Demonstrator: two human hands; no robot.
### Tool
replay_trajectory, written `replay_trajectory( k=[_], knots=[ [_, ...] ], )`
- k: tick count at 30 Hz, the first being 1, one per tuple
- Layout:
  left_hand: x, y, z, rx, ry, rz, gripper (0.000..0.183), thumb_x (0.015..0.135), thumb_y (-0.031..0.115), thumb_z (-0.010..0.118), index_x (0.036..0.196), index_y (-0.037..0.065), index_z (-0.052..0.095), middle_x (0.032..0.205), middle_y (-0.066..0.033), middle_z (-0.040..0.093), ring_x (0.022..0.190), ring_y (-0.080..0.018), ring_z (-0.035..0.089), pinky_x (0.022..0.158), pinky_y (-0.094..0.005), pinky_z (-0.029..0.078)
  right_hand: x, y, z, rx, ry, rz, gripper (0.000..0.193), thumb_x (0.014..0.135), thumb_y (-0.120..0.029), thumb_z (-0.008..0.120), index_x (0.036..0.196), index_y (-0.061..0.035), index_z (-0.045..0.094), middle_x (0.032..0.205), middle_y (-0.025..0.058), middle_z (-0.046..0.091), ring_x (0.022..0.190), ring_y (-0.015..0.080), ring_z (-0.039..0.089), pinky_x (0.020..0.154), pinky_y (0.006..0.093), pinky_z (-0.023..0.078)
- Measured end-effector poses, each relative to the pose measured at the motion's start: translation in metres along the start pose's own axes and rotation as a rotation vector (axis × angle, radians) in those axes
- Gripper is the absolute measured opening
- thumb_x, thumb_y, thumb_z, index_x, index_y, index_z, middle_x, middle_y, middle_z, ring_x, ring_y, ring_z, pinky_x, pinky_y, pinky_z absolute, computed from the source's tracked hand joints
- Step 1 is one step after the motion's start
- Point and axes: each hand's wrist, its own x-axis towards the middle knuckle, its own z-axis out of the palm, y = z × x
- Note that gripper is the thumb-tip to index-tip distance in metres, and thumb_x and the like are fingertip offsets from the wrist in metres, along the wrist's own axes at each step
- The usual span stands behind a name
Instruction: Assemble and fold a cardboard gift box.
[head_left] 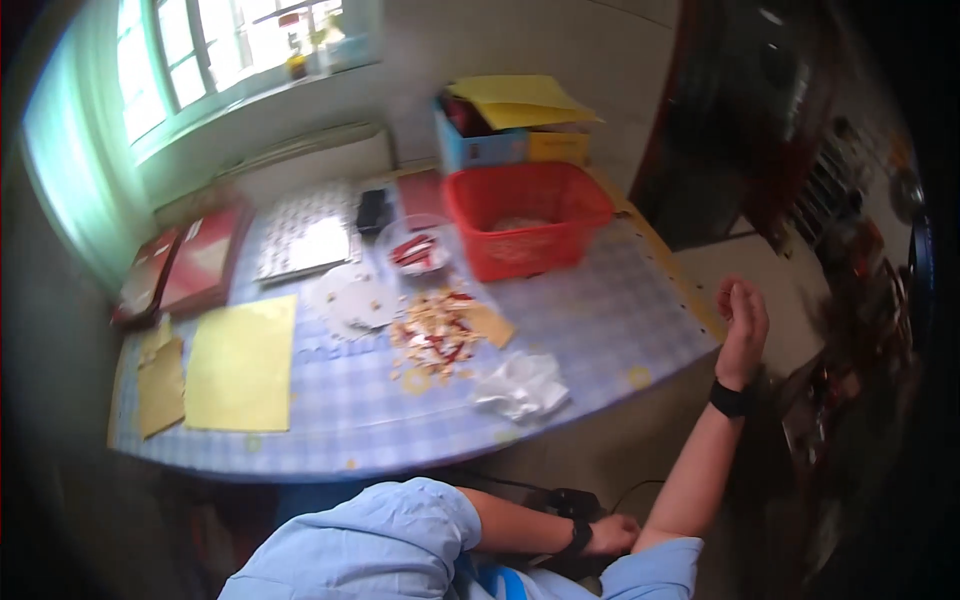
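Note:
My right hand [743, 318] is raised beyond the table's right edge, its fingers curled together with nothing visible in them. A dark band circles that wrist. My left hand [610, 535] lies low in front of me, close to my right elbow; its fingers are mostly hidden. Neither hand touches anything on the table. Nearest to them on the tabletop is a crumpled white tissue or plastic sheet [522, 386]. Behind it spreads a pile of small tan and red bits [437, 332]. A clear bowl [413, 238] with red pieces stands farther back, next to a red plastic basket [525, 250].
Blue checked cloth covers the table [600, 335]. Yellow paper [240, 365], brown paper [161, 385], red boxes [205, 260], a silvery tray [305, 235] and a white disc [350, 300] lie on it. A blue box [482, 150] stands behind the basket. Dark clutter lies right.

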Motion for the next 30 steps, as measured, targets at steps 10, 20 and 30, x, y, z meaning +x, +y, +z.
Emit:
replay_trajectory(
  k=[10, 20, 30],
  knots=[
    [-0.257, 0.087, -0.064, 0.134, 0.165, 0.389, 0.040, 0.100, 0.029, 0.054, 0.129, 0.002, 0.055, 0.119, -0.0118, 0.063, 0.110, -0.0182, 0.058, 0.095, -0.0333, 0.047, -0.070, -0.084, 0.136, -0.497, -1.036, -0.094, 0.030, 0.087, -0.021, 0.068, 0.107, 0.0003, 0.066, 0.096, 0.0117, 0.068, 0.080, 0.0194, 0.064, 0.073, 0.0308, 0.051],
    [-0.489, 0.044, -0.117, 0.562, 1.349, 0.464, 0.032, 0.079, -0.001, 0.066, 0.111, -0.001, 0.063, 0.106, -0.0166, 0.066, 0.101, -0.0305, 0.063, 0.089, -0.0355, 0.049, -0.124, -0.100, 0.148, -0.856, -1.295, -0.150, 0.030, 0.078, -0.031, 0.073, 0.095, -0.0059, 0.066, 0.089, 0.0135, 0.063, 0.085, 0.0341, 0.063, 0.075, 0.0416, 0.050],
    [-0.542, -0.045, -0.164, 1.098, 1.589, -0.001, 0.050, 0.080, 0.021, 0.064, 0.124, 0.002, 0.053, 0.135, -0.0237, 0.046, 0.133, -0.0499, 0.034, 0.110, -0.0645, 0.021, -0.125, -0.076, 0.201, -0.800, -1.300, 0.389, 0.018, 0.077, -0.016, 0.076, 0.078, -0.0048, 0.062, 0.079, 0.0061, 0.052, 0.072, 0.0194, 0.056, 0.064, 0.0303, 0.047]
  ],
)
